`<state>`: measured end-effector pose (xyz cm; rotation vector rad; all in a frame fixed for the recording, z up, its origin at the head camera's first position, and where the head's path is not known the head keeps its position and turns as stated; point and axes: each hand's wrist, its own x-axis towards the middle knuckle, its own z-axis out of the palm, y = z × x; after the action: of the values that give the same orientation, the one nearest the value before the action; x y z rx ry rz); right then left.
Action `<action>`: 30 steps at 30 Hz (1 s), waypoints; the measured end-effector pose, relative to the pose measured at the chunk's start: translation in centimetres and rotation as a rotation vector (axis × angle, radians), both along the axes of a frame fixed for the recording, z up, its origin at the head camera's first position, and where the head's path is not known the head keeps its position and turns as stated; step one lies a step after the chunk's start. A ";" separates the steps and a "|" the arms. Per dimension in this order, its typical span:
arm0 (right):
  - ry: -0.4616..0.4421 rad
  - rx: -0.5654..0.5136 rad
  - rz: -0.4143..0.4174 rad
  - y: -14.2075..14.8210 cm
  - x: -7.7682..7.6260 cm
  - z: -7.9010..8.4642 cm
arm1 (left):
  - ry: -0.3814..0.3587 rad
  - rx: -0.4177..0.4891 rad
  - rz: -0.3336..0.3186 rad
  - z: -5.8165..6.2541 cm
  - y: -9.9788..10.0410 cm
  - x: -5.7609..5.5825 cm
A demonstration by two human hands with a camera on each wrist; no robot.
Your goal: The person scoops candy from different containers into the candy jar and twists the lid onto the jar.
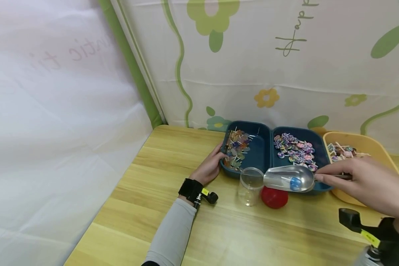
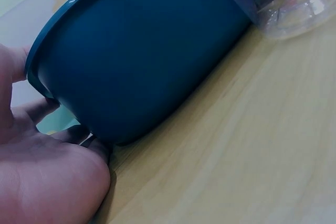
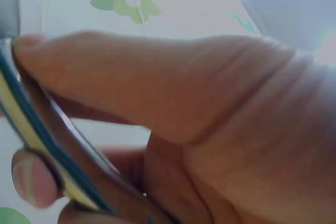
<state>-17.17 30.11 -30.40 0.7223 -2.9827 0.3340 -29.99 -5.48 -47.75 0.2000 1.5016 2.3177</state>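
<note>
Right hand point(image 1: 369, 181) pinched a metal scoop point(image 1: 276, 178), blue lollipop point(image 1: 295, 183) inside, at three o'clock from the clear jar point(image 1: 248, 192). My left hand point(image 1: 208, 167) gripped the dark-blue tray point(image 1: 261, 147) at nine o'clock.

The tray point(image 1: 261, 147) stands on the table point(image 1: 133, 192), left of the tub point(image 1: 382, 151). Before it: jar point(image 1: 247, 190), then round item point(image 1: 274, 198) at right. The scoop point(image 1: 275, 179) contains candy point(image 1: 295, 183).

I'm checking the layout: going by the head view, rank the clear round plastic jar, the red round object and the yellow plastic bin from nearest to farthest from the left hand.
1. Clear round plastic jar, to the right of the left hand.
2. Red round object, just right of the jar.
3. Yellow plastic bin, well over to the right.
</note>
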 end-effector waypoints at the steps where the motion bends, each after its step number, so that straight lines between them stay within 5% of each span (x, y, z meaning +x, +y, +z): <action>1: 0.000 0.005 -0.005 0.0 0.0 0.0 | -0.001 0.000 0.001 0.0 0.0 0.0; 20: 0.062 0.019 -0.004 0.1 0.1 0.0 | -0.002 0.004 -0.006 0.0 -0.1 0.0; 30: 0.019 -0.019 -0.058 -1.0 -1.8 0.2 | 0.006 0.000 -0.013 0.1 -0.1 0.1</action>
<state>-19.00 29.08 -30.23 0.6323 -2.9716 0.3491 -29.93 -5.59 -47.66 0.2169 1.4989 2.3087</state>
